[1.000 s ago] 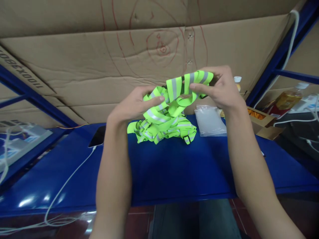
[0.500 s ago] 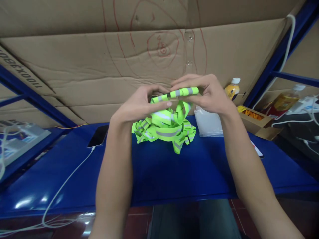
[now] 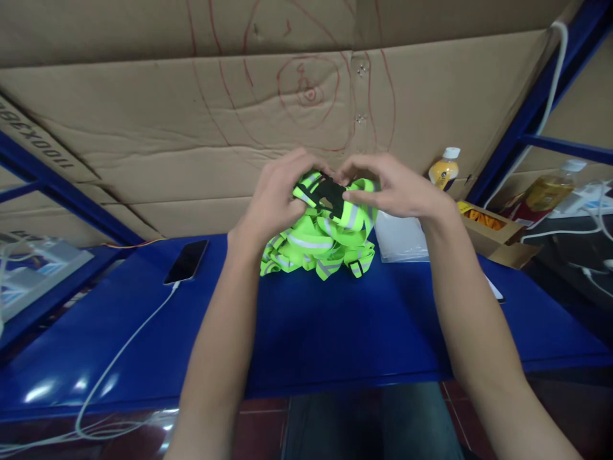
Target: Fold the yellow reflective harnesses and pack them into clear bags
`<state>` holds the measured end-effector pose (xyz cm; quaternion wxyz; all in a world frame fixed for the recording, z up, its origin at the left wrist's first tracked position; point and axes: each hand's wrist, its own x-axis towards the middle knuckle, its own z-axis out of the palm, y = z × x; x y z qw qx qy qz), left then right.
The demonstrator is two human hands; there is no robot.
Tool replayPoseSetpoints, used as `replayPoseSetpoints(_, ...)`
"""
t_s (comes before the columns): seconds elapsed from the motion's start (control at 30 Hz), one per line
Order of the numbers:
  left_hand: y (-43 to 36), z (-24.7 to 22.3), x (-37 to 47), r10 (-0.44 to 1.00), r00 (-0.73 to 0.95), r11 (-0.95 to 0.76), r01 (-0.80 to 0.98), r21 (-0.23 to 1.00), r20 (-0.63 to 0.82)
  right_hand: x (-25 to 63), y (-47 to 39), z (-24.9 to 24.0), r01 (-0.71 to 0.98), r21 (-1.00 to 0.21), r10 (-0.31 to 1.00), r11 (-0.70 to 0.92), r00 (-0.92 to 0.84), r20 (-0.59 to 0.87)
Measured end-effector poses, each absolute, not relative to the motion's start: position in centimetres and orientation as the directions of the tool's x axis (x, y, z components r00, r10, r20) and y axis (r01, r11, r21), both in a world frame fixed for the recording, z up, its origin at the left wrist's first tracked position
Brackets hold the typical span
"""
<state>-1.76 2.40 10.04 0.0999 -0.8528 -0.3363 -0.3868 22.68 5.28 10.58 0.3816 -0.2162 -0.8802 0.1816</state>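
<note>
A bundle of neon-green reflective straps (image 3: 309,239) with silver stripes lies heaped on the blue table. Above the heap, a black buckle (image 3: 330,193) joins two strap ends between my hands. My left hand (image 3: 280,188) is closed around the strap on the buckle's left side. From the right, my right hand (image 3: 390,182) pinches the strap close to the buckle, its thumb at the black part. A smaller black slider (image 3: 355,268) shows on a strap at the heap's front right. Some fingertips are hidden behind the straps.
A phone (image 3: 186,262) with a white cable lies at left on the blue table (image 3: 345,338). Right of the straps are a clear plastic bag (image 3: 401,239), a yellow-labelled bottle (image 3: 444,169) and an open cardboard box (image 3: 498,233). A cardboard wall (image 3: 158,134) stands behind.
The strap between my hands has turned so that the black buckle faces me. Both hands have shifted their hold, and the straps below have been drawn together.
</note>
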Motion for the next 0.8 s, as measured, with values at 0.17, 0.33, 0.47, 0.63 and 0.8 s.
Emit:
replayPoseSetpoints(0.17, 4.0, 9.8, -4.3, 0.479, 0.351, -0.69, 0.717, 0.098, 0.805, 25.5, 6.1, 10.7, 0.392, -0.521, 0.642, 0.758, -0.587, 0.493)
replayPoseSetpoints(0.33, 4.4, 9.2, -3.5, 0.484, 0.404, -0.703, 0.707, 0.07, 0.776, 24.4, 5.0, 11.0, 0.328, -0.511, 0.607, 0.795, -0.421, 0.674)
replayPoseSetpoints(0.47, 2.9, 9.3, -1.3, 0.403, 0.436, -0.766, 0.642, 0.036, 0.805, 22.2, 4.4, 10.9, 0.167, -0.467, 0.465, 0.868, -0.603, 0.649)
replayPoseSetpoints(0.63, 1.9, 10.2, -2.0, 0.476, 0.375, -0.738, 0.662, 0.13, 0.796, 23.0, 5.0, 10.8, 0.236, -0.493, 0.499, 0.838, -0.697, 0.515)
replayPoseSetpoints(0.8, 2.8, 10.3, -3.4, 0.547, 0.318, -0.687, 0.698, 0.199, 0.774, 25.5, 5.6, 10.6, 0.19, -0.676, 0.586, 0.712, -0.691, 0.424)
